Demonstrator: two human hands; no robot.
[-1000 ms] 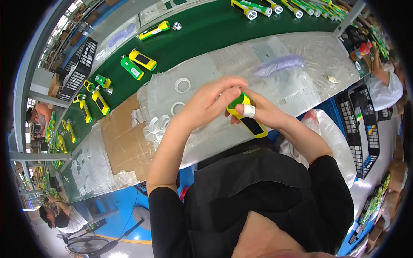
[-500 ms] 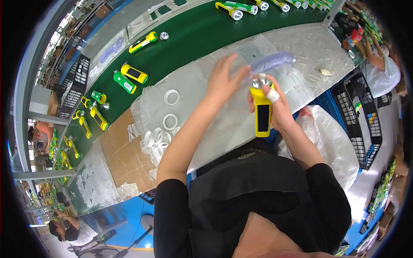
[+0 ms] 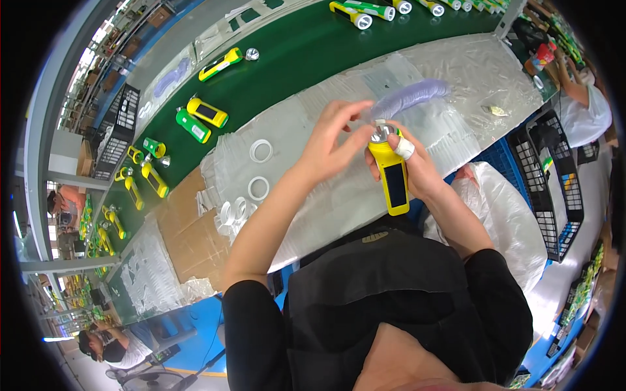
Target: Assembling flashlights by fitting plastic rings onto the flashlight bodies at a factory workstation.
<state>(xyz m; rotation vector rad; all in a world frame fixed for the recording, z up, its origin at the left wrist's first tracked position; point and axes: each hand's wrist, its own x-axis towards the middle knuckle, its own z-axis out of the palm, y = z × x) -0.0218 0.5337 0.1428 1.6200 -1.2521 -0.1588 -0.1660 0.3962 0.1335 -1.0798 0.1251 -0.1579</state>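
Observation:
A yellow flashlight (image 3: 394,181) with a dark panel along its body is gripped in my right hand (image 3: 420,166), its head pointing away from me. White tape wraps my right thumb, which lies against the rim of the shiny reflector (image 3: 383,133). My left hand (image 3: 331,144) hovers just left of the reflector, thumb and fingers apart, with nothing visible between them. Whether a fingertip touches the rim is unclear. Beyond both hands lies a long, curved purple roll (image 3: 414,96) in clear plastic.
White rings (image 3: 261,151) lie left of my forearm, several by the cardboard (image 3: 189,228). Flashlight bodies (image 3: 208,112) lie along the green belt (image 3: 280,72); more flashlights (image 3: 355,16) line its far end. Black crates (image 3: 551,195) and a white sack (image 3: 499,215) stand at right. Other people work nearby.
My left hand has come down and closer to the reflector, its fingers more bent. The flashlight has shifted slightly left and tilted in my right hand.

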